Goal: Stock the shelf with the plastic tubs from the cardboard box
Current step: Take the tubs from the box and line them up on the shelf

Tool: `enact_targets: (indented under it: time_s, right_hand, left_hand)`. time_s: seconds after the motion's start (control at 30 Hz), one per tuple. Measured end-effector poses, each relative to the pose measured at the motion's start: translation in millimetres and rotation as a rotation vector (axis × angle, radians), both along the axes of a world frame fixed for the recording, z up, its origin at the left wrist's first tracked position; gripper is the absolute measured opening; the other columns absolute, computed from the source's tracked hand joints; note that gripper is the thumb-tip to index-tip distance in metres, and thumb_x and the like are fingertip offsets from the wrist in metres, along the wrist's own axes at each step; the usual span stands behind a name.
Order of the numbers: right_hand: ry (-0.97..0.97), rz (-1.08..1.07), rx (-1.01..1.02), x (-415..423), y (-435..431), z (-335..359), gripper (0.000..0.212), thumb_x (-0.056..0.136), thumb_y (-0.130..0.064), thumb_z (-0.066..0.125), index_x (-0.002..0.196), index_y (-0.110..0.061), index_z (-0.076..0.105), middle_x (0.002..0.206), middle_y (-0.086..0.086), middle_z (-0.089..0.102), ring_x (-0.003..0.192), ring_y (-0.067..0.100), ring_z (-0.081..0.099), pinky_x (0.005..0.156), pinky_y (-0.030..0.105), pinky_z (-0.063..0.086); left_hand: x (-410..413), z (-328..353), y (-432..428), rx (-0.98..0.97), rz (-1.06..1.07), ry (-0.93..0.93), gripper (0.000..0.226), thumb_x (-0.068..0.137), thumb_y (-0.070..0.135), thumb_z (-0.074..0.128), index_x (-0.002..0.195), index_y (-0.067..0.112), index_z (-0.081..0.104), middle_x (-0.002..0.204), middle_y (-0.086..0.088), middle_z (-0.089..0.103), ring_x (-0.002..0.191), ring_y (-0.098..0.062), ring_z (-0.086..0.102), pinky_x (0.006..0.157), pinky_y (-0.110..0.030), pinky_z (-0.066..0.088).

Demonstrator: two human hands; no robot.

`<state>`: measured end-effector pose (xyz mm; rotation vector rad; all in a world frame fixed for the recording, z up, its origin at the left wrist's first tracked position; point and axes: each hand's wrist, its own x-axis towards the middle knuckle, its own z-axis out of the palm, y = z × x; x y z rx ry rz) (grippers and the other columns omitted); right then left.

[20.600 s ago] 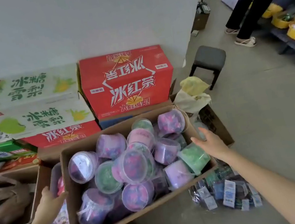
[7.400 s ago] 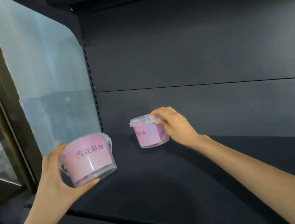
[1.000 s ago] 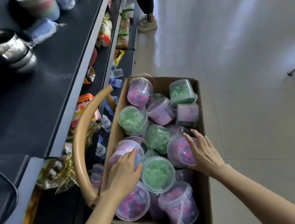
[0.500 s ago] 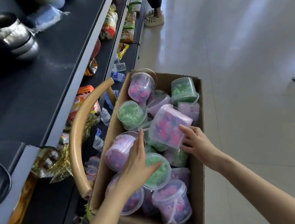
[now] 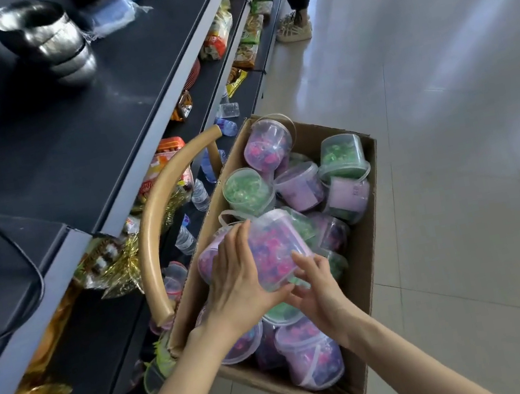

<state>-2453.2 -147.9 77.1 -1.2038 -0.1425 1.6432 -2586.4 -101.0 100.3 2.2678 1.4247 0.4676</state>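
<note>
Gripping one clear tub of pink and purple pods [image 5: 272, 249] between both hands, just above the heap of plastic tubs [image 5: 342, 162] in the cardboard box [image 5: 370, 237], nearer the box's left wall than its right. On the left hand [image 5: 236, 280], cupping the tub's left side: fingers almost straight along its wall, thumb hooked beneath the lower end. On the right hand [image 5: 316, 287], pinching the lower right rim with bent fingertips. Tilted rather than upright; hard to tell which end carries the lid. Beneath the palms, several tubs largely covered. Reaching in from the bottom edge with both forearms, converging over the box's near half. Box down on the tiled floor [image 5: 441, 97], its left wall along the dark shelf [image 5: 74, 124].
</note>
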Motion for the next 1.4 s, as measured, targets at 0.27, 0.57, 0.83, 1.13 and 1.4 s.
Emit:
enact_targets:
  time_s: [0.27, 0.57, 0.83, 1.13, 1.4]
  right_hand:
    - [-0.318, 0.317, 0.133, -26, 1, -2, 0.059, 0.070, -0.052, 0.069, 0.119, -0.032, 0.043, 0.116, -0.005, 0.053, 0.108, 0.008, 0.056, 0.100, 0.032, 0.044]
    - [-0.832, 0.414, 0.221, 9, 34, -25, 0.027, 0.085, -0.036, 0.063, 0.108, -0.028, 0.052, 0.124, -0.002, 0.052, 0.120, 0.013, 0.049, 0.099, 0.034, 0.043]
    - [-1.238, 0.762, 0.394, -17, 81, -23, 0.076, 0.085, -0.040, 0.064, 0.143, -0.008, 0.026, 0.144, 0.009, 0.026, 0.133, 0.020, 0.028, 0.105, 0.020, 0.023]
    - [-1.238, 1.040, 0.064, -55, 127, -42, 0.107, 0.077, -0.051, 0.067, 0.147, -0.002, 0.003, 0.153, 0.017, 0.013, 0.141, 0.032, 0.014, 0.113, 0.040, 0.020]
    - [-1.227, 0.961, 0.066, -28, 115, -37, 0.099, 0.069, -0.042, 0.077, 0.139, -0.002, 0.018, 0.132, 0.015, 0.027, 0.125, 0.031, 0.032, 0.104, 0.035, 0.034]
  left_hand:
    - [-52, 2, -6, -0.114, 0.235, -0.194, 0.120, 0.055, 0.058, 0.076, 0.145, 0.019, 0.008, 0.142, -0.013, 0.031, 0.129, -0.025, 0.036, 0.103, -0.041, 0.038]
    - [-109, 8, -6, -0.099, 0.321, -0.212, 0.108, 0.053, 0.017, 0.090, 0.139, 0.005, 0.026, 0.120, 0.002, 0.021, 0.113, -0.015, 0.036, 0.091, -0.024, 0.040]
    - [-122, 15, 10, 0.027, 0.277, -0.233, 0.106, 0.049, 0.015, 0.092, 0.130, -0.003, 0.026, 0.119, 0.001, 0.022, 0.108, -0.001, 0.031, 0.075, -0.006, 0.036]
    - [-148, 22, 25, 0.103, 0.201, -0.196, 0.117, 0.039, 0.015, 0.095, 0.131, 0.023, 0.023, 0.116, 0.013, 0.025, 0.109, -0.004, 0.033, 0.078, -0.008, 0.036]
    - [-151, 43, 40, 0.081, 0.204, -0.229, 0.094, 0.048, 0.058, 0.069, 0.128, 0.044, 0.023, 0.121, 0.028, 0.025, 0.111, -0.010, 0.041, 0.081, -0.023, 0.044]
